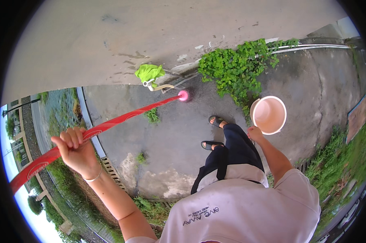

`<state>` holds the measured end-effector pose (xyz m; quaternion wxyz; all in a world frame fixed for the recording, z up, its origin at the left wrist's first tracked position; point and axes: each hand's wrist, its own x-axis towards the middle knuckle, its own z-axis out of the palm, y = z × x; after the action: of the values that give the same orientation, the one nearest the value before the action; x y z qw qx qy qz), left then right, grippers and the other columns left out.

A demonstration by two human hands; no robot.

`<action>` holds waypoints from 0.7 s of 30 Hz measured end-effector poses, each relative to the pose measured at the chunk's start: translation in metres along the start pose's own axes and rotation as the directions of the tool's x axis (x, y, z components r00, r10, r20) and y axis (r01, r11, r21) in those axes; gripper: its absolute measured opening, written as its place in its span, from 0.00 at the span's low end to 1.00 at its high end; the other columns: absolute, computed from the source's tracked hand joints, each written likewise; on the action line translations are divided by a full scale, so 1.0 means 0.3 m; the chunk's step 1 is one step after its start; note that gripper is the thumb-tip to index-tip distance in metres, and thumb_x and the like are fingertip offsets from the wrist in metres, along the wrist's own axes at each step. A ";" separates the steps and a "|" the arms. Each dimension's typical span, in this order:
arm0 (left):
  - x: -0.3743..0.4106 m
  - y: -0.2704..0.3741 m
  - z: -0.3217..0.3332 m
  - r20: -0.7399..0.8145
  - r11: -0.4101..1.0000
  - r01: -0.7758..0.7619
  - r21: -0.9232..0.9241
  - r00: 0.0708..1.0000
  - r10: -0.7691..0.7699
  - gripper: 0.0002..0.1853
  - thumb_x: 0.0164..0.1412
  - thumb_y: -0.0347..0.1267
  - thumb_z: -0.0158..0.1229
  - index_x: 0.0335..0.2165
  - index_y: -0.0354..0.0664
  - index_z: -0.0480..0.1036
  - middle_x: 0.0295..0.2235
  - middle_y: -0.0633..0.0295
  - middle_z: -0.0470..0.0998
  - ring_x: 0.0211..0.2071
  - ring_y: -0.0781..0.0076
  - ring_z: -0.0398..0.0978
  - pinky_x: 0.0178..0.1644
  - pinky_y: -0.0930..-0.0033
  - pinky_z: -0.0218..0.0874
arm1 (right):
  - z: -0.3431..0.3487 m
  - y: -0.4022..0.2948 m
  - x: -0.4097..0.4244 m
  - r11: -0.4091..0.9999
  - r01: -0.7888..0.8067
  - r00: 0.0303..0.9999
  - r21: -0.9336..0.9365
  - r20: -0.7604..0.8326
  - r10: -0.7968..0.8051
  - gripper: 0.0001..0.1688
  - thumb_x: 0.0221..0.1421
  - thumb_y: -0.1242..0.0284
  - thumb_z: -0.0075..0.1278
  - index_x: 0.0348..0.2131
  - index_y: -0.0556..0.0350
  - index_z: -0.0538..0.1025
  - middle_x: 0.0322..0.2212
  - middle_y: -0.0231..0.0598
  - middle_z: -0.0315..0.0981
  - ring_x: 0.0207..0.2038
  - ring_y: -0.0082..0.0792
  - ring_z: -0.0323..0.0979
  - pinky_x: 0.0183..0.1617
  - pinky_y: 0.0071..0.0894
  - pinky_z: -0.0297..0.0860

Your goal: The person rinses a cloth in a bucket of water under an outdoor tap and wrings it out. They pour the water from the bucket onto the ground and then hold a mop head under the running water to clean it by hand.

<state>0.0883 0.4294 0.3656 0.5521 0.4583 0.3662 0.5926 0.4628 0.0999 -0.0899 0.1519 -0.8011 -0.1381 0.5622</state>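
My left hand (75,148) grips a long red pole (122,118) wrapped in printed plastic, with fingers curled over it. The pole slants down to a pink round brush head (183,95), whose dark bristles rest on wet-looking concrete near the wall. My right hand (256,134) hangs by my right thigh, fingers curled. From above, it overlaps the near rim of a pale pink plastic bucket (269,114); whether it holds anything there is hidden. The bucket stands upright on the concrete, and no contents can be made out inside.
A grey wall (170,33) runs along the far side. Before it are a white pipe (151,86) with a bright green cloth (149,73) and a leafy plant (234,66). My sandalled feet (213,145) stand on concrete. Slotted drain covers (112,173) and grass edge the paving.
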 end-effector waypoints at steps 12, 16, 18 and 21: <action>-0.086 -0.587 -0.266 -0.634 0.969 0.241 0.050 0.757 -0.156 0.16 0.59 0.40 0.49 0.21 0.42 0.62 0.20 0.65 0.63 0.27 0.72 0.62 0.40 0.70 0.54 | 0.041 0.041 0.040 0.993 0.018 0.998 -0.117 0.056 -0.012 0.12 0.49 0.67 0.43 0.27 0.56 0.74 0.18 0.37 0.74 0.21 0.30 0.73 0.28 0.31 0.68; 0.050 -0.335 -0.011 -0.393 0.992 0.107 0.063 0.917 -0.073 0.20 0.59 0.40 0.49 0.17 0.46 0.56 0.15 0.69 0.55 0.21 0.75 0.52 0.34 0.71 0.51 | 0.025 0.000 0.092 0.967 0.207 0.978 -0.152 0.035 -0.204 0.12 0.50 0.67 0.43 0.28 0.56 0.74 0.19 0.38 0.74 0.24 0.31 0.73 0.29 0.31 0.68; 0.050 -0.200 0.061 -0.248 0.997 0.060 0.053 0.968 -0.045 0.20 0.60 0.41 0.47 0.16 0.46 0.54 0.14 0.70 0.52 0.19 0.77 0.49 0.34 0.71 0.50 | 0.033 -0.058 0.111 0.969 0.230 0.973 -0.090 0.032 -0.227 0.12 0.50 0.67 0.43 0.29 0.56 0.74 0.20 0.38 0.74 0.24 0.31 0.74 0.29 0.30 0.68; -0.013 -0.069 0.070 -0.009 0.999 -0.022 0.028 1.000 0.023 0.21 0.62 0.41 0.43 0.16 0.47 0.52 0.14 0.71 0.48 0.18 0.77 0.47 0.35 0.72 0.51 | 0.048 -0.184 0.074 0.969 0.236 0.971 -0.073 0.066 -0.232 0.12 0.51 0.68 0.43 0.30 0.57 0.73 0.20 0.38 0.74 0.23 0.30 0.73 0.29 0.29 0.68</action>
<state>0.1147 0.4267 0.3523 0.5371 0.4674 0.3718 0.5956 0.4536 0.1604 -0.0916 0.1811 -0.7683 -0.2584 0.5569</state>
